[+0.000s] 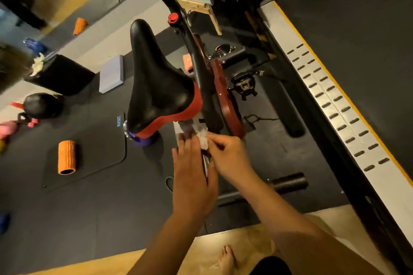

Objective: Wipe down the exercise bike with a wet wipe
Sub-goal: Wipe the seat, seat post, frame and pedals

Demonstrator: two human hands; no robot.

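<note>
Right hand [228, 156] pinches a crumpled wet wipe [203, 139]; left hand [192, 172], fingers straight, lies just beside it, saddle [156, 78] beyond both.

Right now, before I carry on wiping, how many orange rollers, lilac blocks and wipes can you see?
Orange rollers: 2
Lilac blocks: 1
Wipes: 1
Total: 4
</note>
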